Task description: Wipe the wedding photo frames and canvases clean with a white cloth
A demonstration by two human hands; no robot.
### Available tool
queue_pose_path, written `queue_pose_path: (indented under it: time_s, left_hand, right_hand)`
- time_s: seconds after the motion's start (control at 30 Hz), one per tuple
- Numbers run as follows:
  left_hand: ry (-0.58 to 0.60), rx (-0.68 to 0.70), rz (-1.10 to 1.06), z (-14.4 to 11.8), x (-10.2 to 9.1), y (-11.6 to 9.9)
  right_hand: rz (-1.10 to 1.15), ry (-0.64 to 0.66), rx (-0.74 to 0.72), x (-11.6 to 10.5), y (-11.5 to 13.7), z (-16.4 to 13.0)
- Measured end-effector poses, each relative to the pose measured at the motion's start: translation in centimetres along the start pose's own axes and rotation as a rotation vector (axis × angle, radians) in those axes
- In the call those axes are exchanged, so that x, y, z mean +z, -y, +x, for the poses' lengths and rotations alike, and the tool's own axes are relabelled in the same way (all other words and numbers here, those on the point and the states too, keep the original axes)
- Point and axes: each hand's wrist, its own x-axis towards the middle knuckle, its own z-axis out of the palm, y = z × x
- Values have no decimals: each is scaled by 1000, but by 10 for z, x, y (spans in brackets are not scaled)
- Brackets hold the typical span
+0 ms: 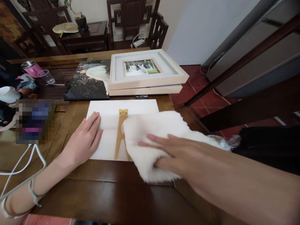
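Observation:
A white flat board (107, 112) lies on the wooden table in front of me. Fixed along its middle is a tan A-shaped stand leg (120, 134), with small screw heads at its top end. My left hand (85, 137) rests on the board's left edge, fingers stretched out and flat. With my right hand (178, 153) I grip a fluffy white cloth (161, 125), which covers the board's right part and one side of the stand leg. Blur softens the fingers on the cloth, and its far end trails off to the right behind my forearm.
Behind the board, light wood photo frames (150, 81) are stacked beside a dark photo panel (91, 78). To the left are a pixelated object (35, 122), white cables (43, 159), a pink tumbler (32, 69), a clear cup (46, 76) and a white mug (9, 94).

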Motion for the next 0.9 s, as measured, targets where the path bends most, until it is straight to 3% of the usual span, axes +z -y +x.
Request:
queue_pose_path:
  time_s: [0.17, 0.33, 0.6, 0.9]
  left_hand:
    - [6, 0, 5, 0, 1, 2]
    - [12, -4, -5, 0, 2, 3]
    - [18, 5, 7, 2, -1, 1]
    - [12, 0, 0, -1, 1, 1]
  right_hand:
    - [-207, -66, -17, 11, -27, 23]
    - [-206, 12, 14, 30, -21, 24]
    - [-106, 134, -40, 13, 16, -12]
    - [-23, 109, -72, 8, -21, 13]
